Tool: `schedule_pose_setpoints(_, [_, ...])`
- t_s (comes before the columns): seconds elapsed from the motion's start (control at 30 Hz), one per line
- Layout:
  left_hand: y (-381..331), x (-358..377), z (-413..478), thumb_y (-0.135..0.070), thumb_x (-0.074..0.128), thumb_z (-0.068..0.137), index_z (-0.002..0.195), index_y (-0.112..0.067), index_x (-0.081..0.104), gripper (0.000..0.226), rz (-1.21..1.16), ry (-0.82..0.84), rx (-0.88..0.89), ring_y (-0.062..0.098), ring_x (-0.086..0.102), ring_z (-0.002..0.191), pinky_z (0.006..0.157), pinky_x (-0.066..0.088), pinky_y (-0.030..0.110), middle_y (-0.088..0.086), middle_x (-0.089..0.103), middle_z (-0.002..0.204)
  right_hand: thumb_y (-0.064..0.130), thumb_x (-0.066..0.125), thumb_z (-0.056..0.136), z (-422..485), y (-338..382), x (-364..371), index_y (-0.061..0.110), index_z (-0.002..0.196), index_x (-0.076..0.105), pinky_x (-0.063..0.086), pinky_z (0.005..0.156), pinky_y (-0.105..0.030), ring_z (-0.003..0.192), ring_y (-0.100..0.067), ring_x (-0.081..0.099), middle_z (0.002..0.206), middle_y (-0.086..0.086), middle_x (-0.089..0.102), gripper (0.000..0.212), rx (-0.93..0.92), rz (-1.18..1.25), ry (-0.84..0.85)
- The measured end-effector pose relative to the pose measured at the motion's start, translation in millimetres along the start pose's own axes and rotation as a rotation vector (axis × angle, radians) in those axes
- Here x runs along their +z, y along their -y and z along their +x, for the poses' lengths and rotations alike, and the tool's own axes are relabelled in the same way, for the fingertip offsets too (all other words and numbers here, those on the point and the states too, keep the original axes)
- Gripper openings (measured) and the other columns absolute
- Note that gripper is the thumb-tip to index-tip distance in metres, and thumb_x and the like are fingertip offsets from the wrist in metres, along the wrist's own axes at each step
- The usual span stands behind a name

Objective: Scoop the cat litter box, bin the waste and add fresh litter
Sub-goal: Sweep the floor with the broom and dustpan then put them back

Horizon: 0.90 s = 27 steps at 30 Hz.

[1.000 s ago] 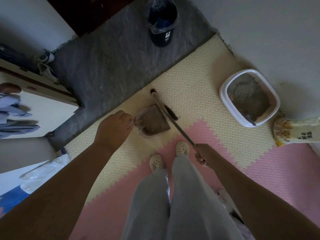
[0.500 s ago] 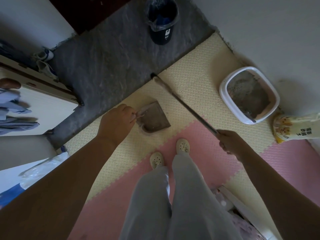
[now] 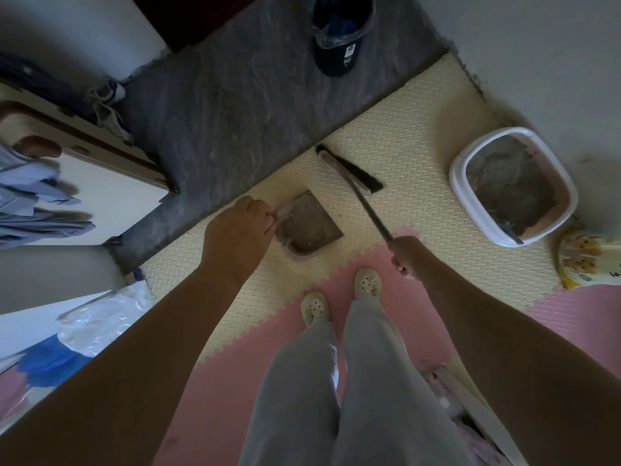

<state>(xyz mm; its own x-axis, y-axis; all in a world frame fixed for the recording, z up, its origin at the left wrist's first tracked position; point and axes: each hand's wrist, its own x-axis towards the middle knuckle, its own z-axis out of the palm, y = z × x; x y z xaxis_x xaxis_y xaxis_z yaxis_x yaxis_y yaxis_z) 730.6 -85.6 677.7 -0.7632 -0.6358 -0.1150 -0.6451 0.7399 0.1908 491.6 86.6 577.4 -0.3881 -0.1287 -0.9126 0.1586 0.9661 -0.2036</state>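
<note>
My left hand (image 3: 237, 235) grips the handle of a brown dustpan (image 3: 307, 227) resting on the cream foam mat in front of my feet. My right hand (image 3: 405, 252) holds the long handle of a broom (image 3: 349, 173), whose dark bristles lie on the mat just right of the pan. The white litter box (image 3: 458, 183), filled with grey litter, stands at the right by the wall with a scoop (image 3: 509, 228) lying inside. A yellow litter bag (image 3: 588, 260) sits beside it. A dark bin (image 3: 339, 31) lined with a plastic bag stands on the grey floor at the top.
Cream and pink foam mats (image 3: 420, 136) cover the floor under me. A white cabinet (image 3: 100, 183) with blue clothes on it is at the left, shoes (image 3: 109, 105) behind it. A clear plastic bag (image 3: 100, 317) lies at the lower left. White walls close the right side.
The broom head swung out to the right of the dustpan and came back down onto the mat. My right hand moved right, then back toward my feet. The dustpan shifted slightly.
</note>
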Motion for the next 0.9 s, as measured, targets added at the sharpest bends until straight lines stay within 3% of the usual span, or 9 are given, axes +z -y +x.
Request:
schedule_pose_setpoints(0.07, [-9, -5, 5, -0.025, 0.066, 0.089, 0.089, -0.006, 0.065, 0.019, -0.057, -0.004, -0.056, 0.025, 0.061, 0.068, 0.057, 0.054, 0.039, 0.011, 0.062, 0.084, 0.013, 0.036, 0.098, -15, -11, 13, 0.006, 0.086, 0.050, 0.024, 0.038, -0.015, 0.041, -0.012, 0.034, 0.056, -0.008, 0.039, 0.020, 0.036, 0.057, 0.053])
schedule_pose_setpoints(0.17, [-15, -9, 8, -0.025, 0.064, 0.091, 0.095, -0.006, 0.065, 0.020, -0.061, 0.047, -0.094, 0.025, 0.062, 0.074, 0.064, 0.055, 0.041, 0.012, 0.061, 0.089, 0.012, 0.036, 0.097, -35, -32, 21, 0.010, 0.078, 0.047, 0.018, 0.034, -0.010, 0.028, -0.009, 0.028, 0.050, -0.004, 0.034, 0.021, 0.075, 0.277, 0.171])
schedule_pose_setpoints(0.27, [-15, -8, 7, -0.023, 0.066, 0.089, 0.091, -0.005, 0.065, 0.019, -0.056, 0.022, -0.066, 0.026, 0.062, 0.069, 0.060, 0.054, 0.039, 0.012, 0.061, 0.084, 0.015, 0.039, 0.097, -52, -47, 6, 0.014, 0.072, 0.038, 0.013, 0.030, -0.010, 0.027, -0.004, 0.025, 0.042, 0.003, 0.035, 0.026, 0.130, 0.521, 0.287])
schedule_pose_setpoints(0.33, [-16, -7, 7, -0.023, 0.067, 0.089, 0.090, -0.006, 0.065, 0.018, -0.061, 0.018, -0.065, 0.024, 0.061, 0.068, 0.058, 0.053, 0.037, 0.011, 0.061, 0.084, 0.016, 0.041, 0.097, -60, -54, -10, 0.016, 0.071, 0.037, 0.013, 0.029, -0.010, 0.028, -0.003, 0.024, 0.041, 0.005, 0.036, 0.026, 0.128, 0.552, 0.297])
schedule_pose_setpoints(0.5, [-4, -4, -5, -0.029, 0.061, 0.093, 0.093, -0.008, 0.064, 0.022, -0.031, 0.034, -0.058, 0.022, 0.061, 0.070, 0.058, 0.053, 0.036, 0.008, 0.061, 0.088, 0.017, 0.044, 0.096, -84, -67, -51, 0.017, 0.077, 0.047, 0.013, 0.033, -0.012, 0.033, -0.005, 0.023, 0.048, 0.003, 0.035, 0.019, 0.022, 0.424, 0.237])
schedule_pose_setpoints(0.57, [5, -5, -17, -0.036, 0.052, 0.096, 0.094, -0.010, 0.064, 0.028, -0.027, 0.006, -0.072, 0.021, 0.061, 0.071, 0.057, 0.051, 0.034, 0.006, 0.061, 0.088, 0.016, 0.043, 0.098, -90, -68, -61, 0.018, 0.087, 0.055, 0.014, 0.036, -0.013, 0.035, -0.006, 0.023, 0.051, 0.002, 0.034, 0.016, -0.049, 0.345, 0.199])
schedule_pose_setpoints(0.7, [23, 0, -40, -0.048, 0.028, 0.100, 0.093, -0.011, 0.065, 0.052, 0.070, 0.006, -0.009, 0.019, 0.058, 0.068, 0.052, 0.045, 0.030, 0.006, 0.062, 0.087, 0.015, 0.045, 0.097, -86, -53, -62, 0.020, 0.086, 0.058, 0.018, 0.049, -0.022, 0.043, -0.011, 0.027, 0.053, 0.000, 0.037, 0.018, -0.173, 0.176, 0.082])
schedule_pose_setpoints(0.9, [29, -5, -47, -0.034, 0.064, 0.090, 0.081, -0.011, 0.065, 0.024, 0.083, -0.072, -0.082, 0.016, 0.055, 0.054, 0.046, 0.031, 0.022, 0.004, 0.060, 0.072, 0.013, 0.042, 0.095, -36, -10, -25, 0.009, 0.086, 0.054, 0.030, 0.045, -0.024, 0.046, -0.016, 0.039, 0.057, -0.004, 0.045, 0.016, -0.272, -0.055, -0.069])
